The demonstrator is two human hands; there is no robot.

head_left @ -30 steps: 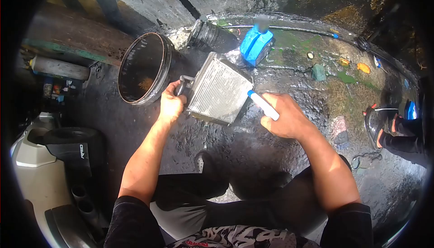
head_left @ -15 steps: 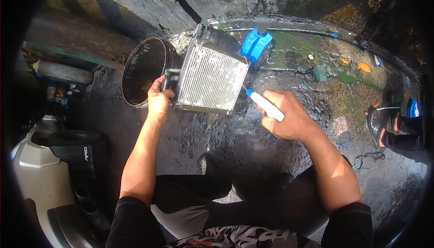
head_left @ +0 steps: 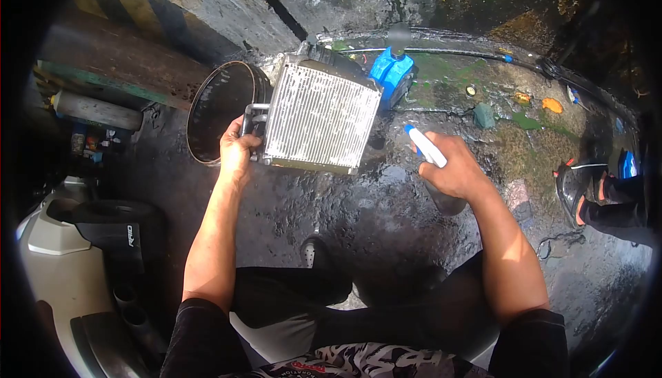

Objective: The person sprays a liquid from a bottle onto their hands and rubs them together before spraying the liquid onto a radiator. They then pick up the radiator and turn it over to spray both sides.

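Note:
A finned metal radiator core [head_left: 321, 119], tilted and streaked with white, hangs above the wet ground. My left hand [head_left: 238, 149] is closed round the pipe fitting on its left side. To the right of the core, my right hand [head_left: 452, 165] grips a spray bottle [head_left: 427, 147] with a white head and a blue nozzle pointing up and left toward the core. The bottle's dark body shows below my fingers. Behind the core's upper right corner stands a blue container [head_left: 392, 71].
An open round drum [head_left: 219, 112] stands behind my left hand. A light-coloured vehicle part [head_left: 65, 254] is at the lower left. Another person's feet [head_left: 572, 195] are at the right. A hose [head_left: 469, 52] runs along the back, and orange scraps [head_left: 552, 105] lie on the ground.
My right hand and the spray bottle have moved right, away from the core, and the nozzle has tipped more upward. My left hand and the core have shifted slightly left.

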